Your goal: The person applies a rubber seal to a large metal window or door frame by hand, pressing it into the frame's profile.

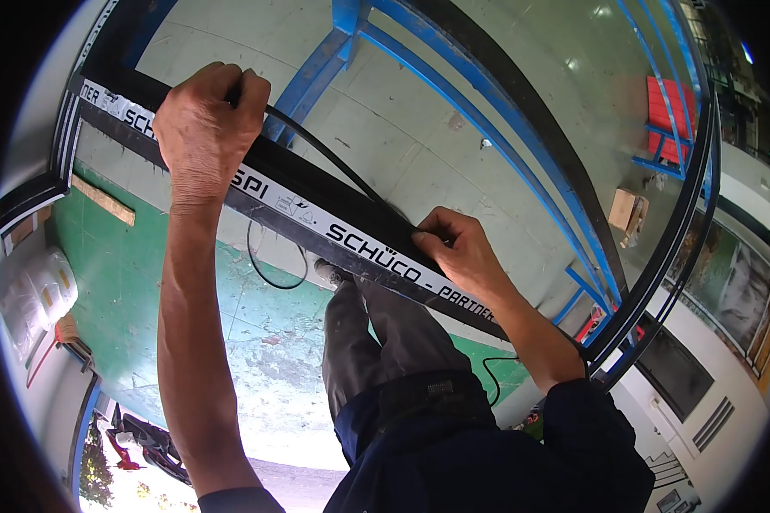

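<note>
A long black profile frame (316, 190) runs slantwise in front of me, with white printed tape (304, 213) along its near side. My left hand (210, 128) is a fist, raised over the frame's left part and closed round a black rubber strip (329, 157). From that fist the strip slopes down to the right, standing off the frame, and meets it close to my right hand (460, 250). There my right thumb and forefinger are pinched together on the strip at the frame's upper edge. The exact grip under the right fingertips is partly hidden.
Blue metal stand legs and rails (453, 98) lie beyond the frame. A loop of black strip (278, 286) hangs near my shoe. A cardboard box (626, 212) and a red object (669, 120) are at right. Plastic-wrapped goods (38, 295) stand at left.
</note>
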`<act>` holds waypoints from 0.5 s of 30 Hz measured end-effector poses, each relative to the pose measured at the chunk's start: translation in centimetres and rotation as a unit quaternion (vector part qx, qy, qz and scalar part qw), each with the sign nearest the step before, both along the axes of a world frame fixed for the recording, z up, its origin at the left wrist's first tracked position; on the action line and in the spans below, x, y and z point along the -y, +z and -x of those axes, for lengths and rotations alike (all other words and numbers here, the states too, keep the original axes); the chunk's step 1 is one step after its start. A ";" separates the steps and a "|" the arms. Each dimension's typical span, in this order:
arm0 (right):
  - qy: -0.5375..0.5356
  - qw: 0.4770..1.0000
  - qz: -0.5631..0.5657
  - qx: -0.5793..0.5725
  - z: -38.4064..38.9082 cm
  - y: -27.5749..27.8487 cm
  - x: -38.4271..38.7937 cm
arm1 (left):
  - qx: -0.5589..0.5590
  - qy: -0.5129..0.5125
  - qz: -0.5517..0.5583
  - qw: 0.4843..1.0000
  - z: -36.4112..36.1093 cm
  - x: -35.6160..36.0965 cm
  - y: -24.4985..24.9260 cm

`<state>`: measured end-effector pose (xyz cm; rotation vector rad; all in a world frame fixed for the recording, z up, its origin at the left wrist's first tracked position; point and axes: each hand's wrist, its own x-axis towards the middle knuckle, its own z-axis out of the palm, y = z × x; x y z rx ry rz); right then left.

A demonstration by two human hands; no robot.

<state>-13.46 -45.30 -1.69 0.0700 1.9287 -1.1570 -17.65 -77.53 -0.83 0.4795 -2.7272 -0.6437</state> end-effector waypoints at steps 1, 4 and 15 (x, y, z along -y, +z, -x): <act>-0.007 1.000 0.005 -0.009 0.0 0.1 0.2 | -0.002 0.000 0.000 1.000 0.1 0.0 0.1; -0.011 1.000 0.011 -0.014 0.0 0.0 0.9 | 0.002 0.001 0.005 1.000 0.2 0.0 0.3; 0.002 0.999 0.031 -0.010 0.5 -0.3 1.8 | 0.018 -0.009 0.005 1.000 0.1 0.1 0.4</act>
